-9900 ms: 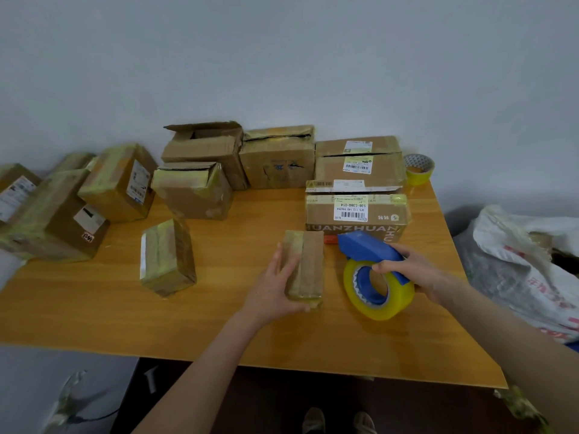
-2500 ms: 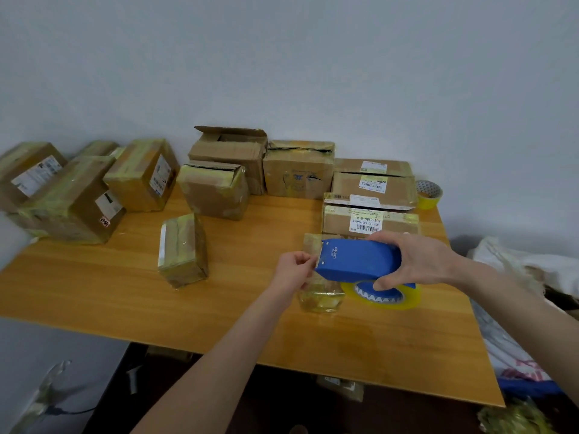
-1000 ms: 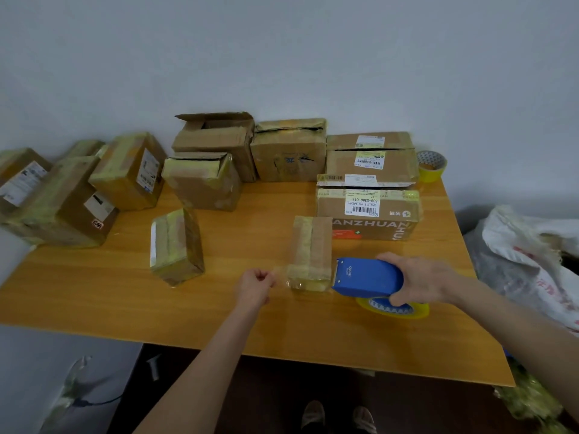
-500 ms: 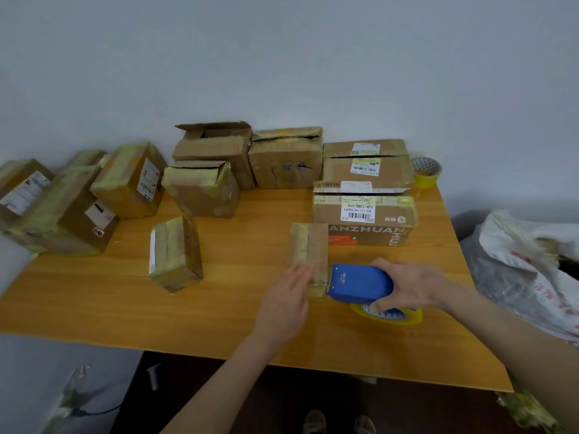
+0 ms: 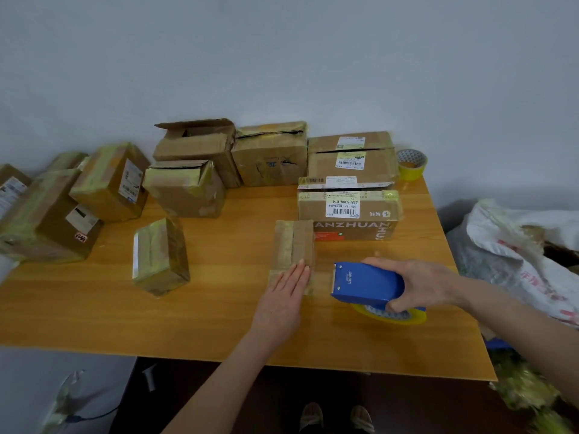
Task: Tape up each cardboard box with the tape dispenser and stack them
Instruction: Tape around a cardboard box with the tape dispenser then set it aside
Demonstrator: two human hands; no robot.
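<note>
A small flat cardboard box (image 5: 294, 242) lies in the middle of the wooden table (image 5: 219, 324). My left hand (image 5: 283, 296) lies flat on its near end, fingers straight, pressing down. My right hand (image 5: 416, 286) grips the blue tape dispenser (image 5: 365, 285), which holds a yellow-edged tape roll (image 5: 391, 316). The dispenser's mouth is just to the right of the box, with a short strip of clear tape stretched between them.
Several taped boxes stand along the back and left: a labelled box (image 5: 347, 214) right behind the small one, a stack (image 5: 351, 161) behind that, an open-flapped box (image 5: 197, 145), a small taped box (image 5: 159, 255). A spare tape roll (image 5: 411, 164) sits at the back right. A white sack (image 5: 517, 255) lies beside the table.
My left hand let go of the pulled tape end and now lies flat on the box's near end. The dispenser has moved a little to the right, away from the box.
</note>
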